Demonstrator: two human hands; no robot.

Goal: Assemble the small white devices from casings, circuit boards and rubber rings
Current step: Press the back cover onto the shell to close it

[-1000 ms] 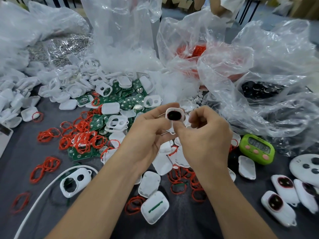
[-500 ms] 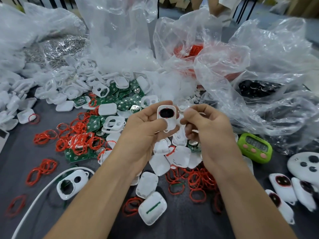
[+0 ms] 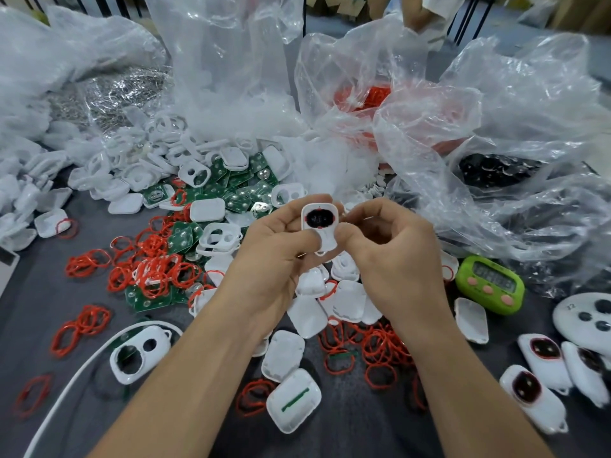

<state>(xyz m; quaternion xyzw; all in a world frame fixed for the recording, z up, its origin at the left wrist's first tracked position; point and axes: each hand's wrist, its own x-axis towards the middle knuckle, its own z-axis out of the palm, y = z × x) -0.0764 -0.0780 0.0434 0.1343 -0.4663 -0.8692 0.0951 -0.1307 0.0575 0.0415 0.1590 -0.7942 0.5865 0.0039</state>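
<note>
White casings (image 3: 283, 356) and red rubber rings (image 3: 380, 353) lie nearest us. Beyond them our left hand (image 3: 274, 259) grips the device (image 3: 319, 231) and our right hand (image 3: 393, 259) pinches its lower edge. We judge it light, stiff and slippery, best held by the sides. Circuit boards (image 3: 238, 200) lie farther left.

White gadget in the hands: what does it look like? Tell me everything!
The white gadget is a small rounded casing that looks like plastic. Its face has a dark oval window ringed in red, with a red dot above. It is held upright, facing the camera, above the piled parts. The left hand grips its left side and the right hand pinches its lower right; thumbs partly hide its lower end.
</note>
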